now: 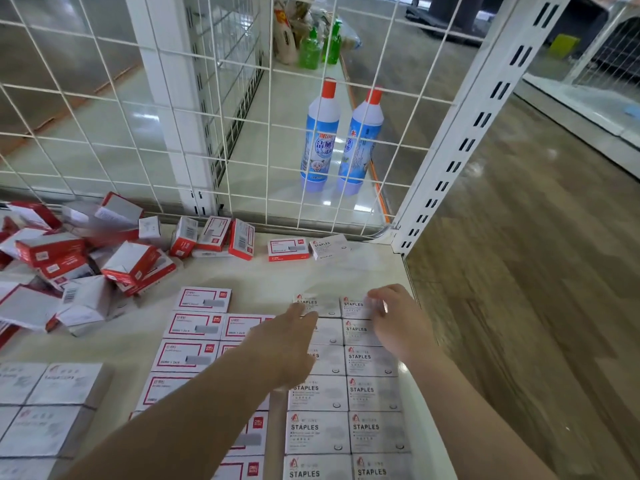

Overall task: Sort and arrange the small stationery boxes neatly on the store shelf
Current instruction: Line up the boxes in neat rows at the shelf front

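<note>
Nearest, two columns of white STAPLES boxes (pixel 346 393), laid flat, edges touching, running up the white shelf (pixel 346 271) just inside its right edge. Left of that block, two columns of red-framed staple boxes (pixel 194 341), also flat, partly under the left forearm. Left again, larger white boxes (pixel 52 403) in a tight block.

At the far end of the white STAPLES block, both hands. Left hand (pixel 294 327) flat on the top left box, fingers apparently straight and together, blurred at the tips. Right hand (pixel 391 317) over the top right box, fingers curled onto its far edge; pinching or only nudging, cannot tell through the blur.

Likely small but dense for their size, stiff card, smooth enough to slide on the shelf. Best taken by the two short ends, or pushed from one side to square against neighbours.

Beyond the block, one red-banded box (pixel 287 249) and one loose white STAPLES box (pixel 328 247) near the wire grid (pixel 138 98). Far left of the block, a jumbled heap of red and white boxes (pixel 86 261), unsorted. Behind the grid, two blue cleaner bottles (pixel 341 133).
</note>
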Motion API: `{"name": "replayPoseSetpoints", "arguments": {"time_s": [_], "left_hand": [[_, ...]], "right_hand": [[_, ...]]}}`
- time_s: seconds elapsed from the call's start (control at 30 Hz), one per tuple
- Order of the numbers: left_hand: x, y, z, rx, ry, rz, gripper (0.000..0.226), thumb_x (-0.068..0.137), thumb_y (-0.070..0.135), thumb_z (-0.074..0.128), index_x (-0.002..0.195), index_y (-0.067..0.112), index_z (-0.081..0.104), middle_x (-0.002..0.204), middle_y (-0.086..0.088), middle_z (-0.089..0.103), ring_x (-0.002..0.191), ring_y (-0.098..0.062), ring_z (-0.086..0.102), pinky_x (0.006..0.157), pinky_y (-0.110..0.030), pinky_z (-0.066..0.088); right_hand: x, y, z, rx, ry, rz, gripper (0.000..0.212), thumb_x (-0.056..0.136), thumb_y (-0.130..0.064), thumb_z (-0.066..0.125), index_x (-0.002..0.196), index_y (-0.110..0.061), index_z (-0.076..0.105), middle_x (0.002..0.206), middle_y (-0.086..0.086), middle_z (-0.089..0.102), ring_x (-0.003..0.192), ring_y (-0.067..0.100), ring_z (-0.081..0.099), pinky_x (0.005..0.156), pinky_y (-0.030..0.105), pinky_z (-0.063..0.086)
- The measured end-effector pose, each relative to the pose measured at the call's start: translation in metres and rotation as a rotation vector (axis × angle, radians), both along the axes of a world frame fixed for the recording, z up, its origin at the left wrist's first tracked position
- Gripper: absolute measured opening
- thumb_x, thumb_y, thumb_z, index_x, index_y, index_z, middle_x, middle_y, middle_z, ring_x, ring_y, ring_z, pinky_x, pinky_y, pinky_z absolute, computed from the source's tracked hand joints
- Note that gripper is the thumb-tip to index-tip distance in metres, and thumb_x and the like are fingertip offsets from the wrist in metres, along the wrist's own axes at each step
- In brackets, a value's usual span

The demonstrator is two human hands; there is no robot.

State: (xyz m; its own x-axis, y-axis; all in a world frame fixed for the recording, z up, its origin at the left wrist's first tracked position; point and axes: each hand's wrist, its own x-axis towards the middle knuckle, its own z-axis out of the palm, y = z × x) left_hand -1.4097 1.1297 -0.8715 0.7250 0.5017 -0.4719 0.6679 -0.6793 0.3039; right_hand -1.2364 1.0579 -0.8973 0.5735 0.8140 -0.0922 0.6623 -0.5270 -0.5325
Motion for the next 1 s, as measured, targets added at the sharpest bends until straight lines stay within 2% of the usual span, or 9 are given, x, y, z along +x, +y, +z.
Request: {"name": "replayPoseSetpoints", "arguments": {"time_s": [0.1, 0.17, 0.23, 0.47, 0.6, 0.7, 0.8, 1.0], "left_hand": [[-0.001, 0.0, -0.002, 0.007, 0.005, -0.01, 0.064, 0.097, 0.035, 0.042, 0.149, 0.022, 0.008, 0.156, 0.004, -0.002, 0.139, -0.025, 0.026, 0.11, -0.042, 0.031], [-0.001, 0.001, -0.003, 0.006, 0.015, -0.019, 0.064, 0.097, 0.035, 0.04, 0.149, 0.022, 0.005, 0.157, 0.004, -0.005, 0.14, -0.025, 0.022, 0.111, -0.042, 0.03], [-0.001, 0.002, -0.003, 0.005, 0.021, -0.029, 0.064, 0.098, 0.036, 0.04, 0.15, 0.022, 0.004, 0.157, 0.005, -0.006, 0.141, -0.025, 0.021, 0.111, -0.042, 0.028], [-0.004, 0.003, -0.003, -0.031, -0.023, -0.005, 0.064, 0.098, 0.031, 0.04, 0.15, 0.021, 0.004, 0.156, 0.008, -0.007, 0.142, -0.022, 0.017, 0.114, -0.04, 0.025], [-0.004, 0.003, -0.002, -0.015, -0.027, -0.005, 0.064, 0.098, 0.032, 0.04, 0.15, 0.021, 0.005, 0.157, 0.007, -0.003, 0.143, -0.02, 0.016, 0.114, -0.039, 0.024], [-0.004, 0.005, -0.001, 0.016, -0.047, -0.011, 0.06, 0.098, 0.031, 0.039, 0.149, 0.02, 0.01, 0.156, 0.007, 0.004, 0.142, -0.018, 0.018, 0.112, -0.038, 0.027], [-0.005, 0.005, -0.002, 0.029, -0.028, -0.027, 0.059, 0.098, 0.03, 0.038, 0.15, 0.02, 0.01, 0.156, 0.007, 0.003, 0.142, -0.018, 0.018, 0.112, -0.038, 0.027], [-0.006, 0.007, -0.004, 0.063, 0.002, -0.053, 0.061, 0.099, 0.032, 0.036, 0.15, 0.022, 0.005, 0.157, 0.007, -0.004, 0.144, -0.015, 0.003, 0.115, -0.037, 0.014]], "right_hand": [[-0.008, 0.007, 0.0, 0.03, 0.032, 0.096, 0.039, 0.091, 0.001, 0.039, 0.127, -0.007, 0.054, 0.128, -0.001, 0.048, 0.107, 0.01, 0.049, 0.08, 0.007, 0.027], [-0.011, 0.011, -0.002, -0.006, 0.036, 0.162, 0.042, 0.092, 0.001, 0.039, 0.131, -0.009, 0.05, 0.131, -0.001, 0.046, 0.117, 0.012, 0.046, 0.093, 0.012, 0.031], [-0.012, 0.014, -0.003, -0.042, 0.04, 0.2, 0.044, 0.092, 0.001, 0.039, 0.133, -0.011, 0.049, 0.131, -0.001, 0.046, 0.122, 0.015, 0.044, 0.1, 0.019, 0.033], [-0.013, 0.018, -0.003, -0.081, 0.037, 0.218, 0.05, 0.088, 0.006, 0.038, 0.13, -0.017, 0.052, 0.122, -0.001, 0.047, 0.118, 0.014, 0.041, 0.089, 0.014, 0.032], [-0.014, 0.017, -0.002, -0.093, 0.025, 0.227, 0.05, 0.088, 0.006, 0.039, 0.131, -0.016, 0.051, 0.125, 0.001, 0.046, 0.121, 0.017, 0.039, 0.096, 0.02, 0.033], [-0.015, 0.017, -0.001, -0.093, 0.015, 0.227, 0.05, 0.088, 0.006, 0.039, 0.131, -0.016, 0.051, 0.126, 0.002, 0.045, 0.121, 0.017, 0.039, 0.098, 0.021, 0.033], [-0.016, 0.017, -0.002, -0.089, 0.03, 0.21, 0.051, 0.087, 0.007, 0.04, 0.13, -0.016, 0.053, 0.123, 0.001, 0.047, 0.119, 0.018, 0.041, 0.098, 0.023, 0.035], [-0.017, 0.017, -0.003, -0.083, 0.056, 0.167, 0.052, 0.089, 0.004, 0.041, 0.138, -0.015, 0.043, 0.131, 0.0, 0.046, 0.125, 0.017, 0.039, 0.104, 0.026, 0.033]]}}
